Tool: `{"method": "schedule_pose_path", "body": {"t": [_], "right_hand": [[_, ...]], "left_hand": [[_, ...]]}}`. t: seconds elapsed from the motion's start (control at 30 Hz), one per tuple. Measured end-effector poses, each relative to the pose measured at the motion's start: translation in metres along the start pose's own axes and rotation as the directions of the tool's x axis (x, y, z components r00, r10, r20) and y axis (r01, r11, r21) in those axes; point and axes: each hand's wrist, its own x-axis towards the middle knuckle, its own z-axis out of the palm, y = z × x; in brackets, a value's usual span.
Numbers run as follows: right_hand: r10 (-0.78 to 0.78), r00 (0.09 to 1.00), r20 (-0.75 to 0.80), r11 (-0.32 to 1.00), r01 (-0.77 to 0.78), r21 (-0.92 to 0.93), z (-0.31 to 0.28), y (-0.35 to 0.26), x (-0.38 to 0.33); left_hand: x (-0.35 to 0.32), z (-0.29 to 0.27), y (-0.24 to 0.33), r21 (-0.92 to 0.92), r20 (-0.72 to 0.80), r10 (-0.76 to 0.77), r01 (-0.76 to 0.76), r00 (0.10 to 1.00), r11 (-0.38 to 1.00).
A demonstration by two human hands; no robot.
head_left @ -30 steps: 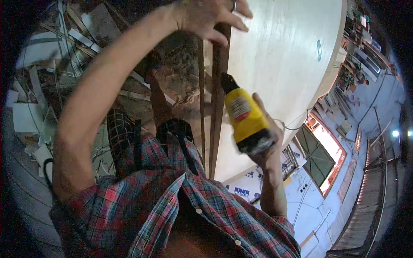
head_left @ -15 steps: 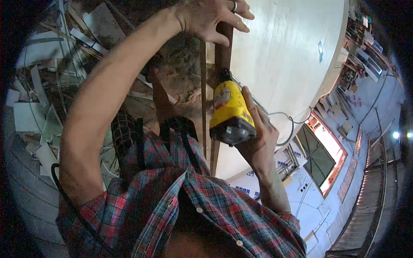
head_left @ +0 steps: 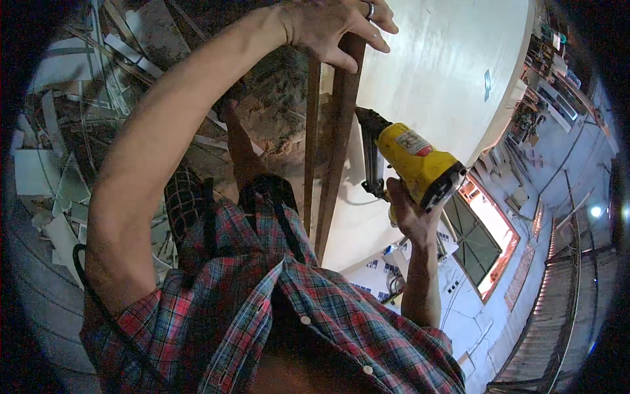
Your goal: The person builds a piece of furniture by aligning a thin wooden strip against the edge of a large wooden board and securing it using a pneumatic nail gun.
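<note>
My left hand (head_left: 335, 26) grips the top of a dark brown wooden strip (head_left: 336, 151) that stands upright against a pale board wall (head_left: 426, 72). A ring shows on one finger. My right hand (head_left: 407, 213) holds a yellow nail gun (head_left: 417, 164) by its handle, its black nose pressed to the strip's right side. A second thinner strip (head_left: 311, 138) stands just left of the first. My plaid shirt fills the lower middle of the view.
Broken boards and white scraps (head_left: 72, 171) litter the floor to the left. A black cable (head_left: 85, 276) loops by my left sleeve. To the right are a window (head_left: 476, 236), shelves (head_left: 551, 72) and pale wall panels (head_left: 472, 315).
My right hand has swung the nail gun out to the right and turned it, so its nose now meets the strip from the side. My left hand has kept its grip.
</note>
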Motion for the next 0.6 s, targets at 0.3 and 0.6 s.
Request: {"method": "schedule_pose_path", "body": {"t": [0.3, 0.6], "right_hand": [[-0.146, 0.989, -0.030, 0.988, 0.144, -0.058, -0.001, 0.007, 0.006], [-0.203, 0.978, 0.052, 0.960, 0.209, -0.187, -0.008, 0.010, 0.016]], "left_hand": [[-0.003, -0.002, 0.004, -0.063, 0.011, -0.037, 0.037, 0.999, 0.997], [-0.002, -0.001, 0.003, -0.022, 0.019, -0.015, 0.015, 1.000, 1.000]]}}
